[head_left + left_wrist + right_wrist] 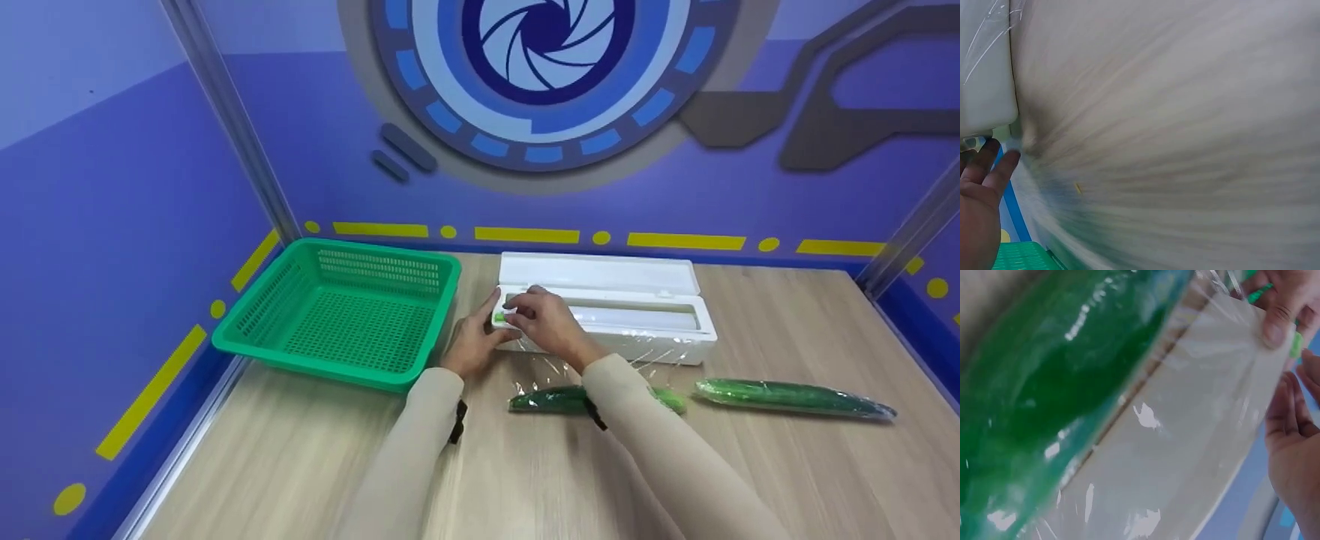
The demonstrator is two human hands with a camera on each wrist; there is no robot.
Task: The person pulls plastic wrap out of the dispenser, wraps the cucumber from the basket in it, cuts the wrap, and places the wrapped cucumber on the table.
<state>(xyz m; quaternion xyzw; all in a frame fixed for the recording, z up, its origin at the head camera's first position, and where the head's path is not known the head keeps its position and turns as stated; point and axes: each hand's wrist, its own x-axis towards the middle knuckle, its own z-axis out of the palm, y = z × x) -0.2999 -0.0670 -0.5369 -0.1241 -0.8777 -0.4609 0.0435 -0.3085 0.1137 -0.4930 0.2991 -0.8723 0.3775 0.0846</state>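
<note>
A white cling film box [637,348] lies with its lid [600,273] raised and a roll of film [637,318] inside. My left hand [474,341] grips the box's left end, thumb on the front [1276,333]. My right hand [551,322] bends over the same end, fingertips right at a small green slider [500,318]; I cannot tell whether they pinch it. Clear film [1145,416] hangs down the box front toward a cucumber [551,400], which my right sleeve partly hides. Another cucumber [795,397], wrapped in film, lies farther right.
A green plastic basket [337,373] stands left of the box, close to my left forearm. Behind the table [300,465] rises a blue printed wall [525,202], with side panels at left and right.
</note>
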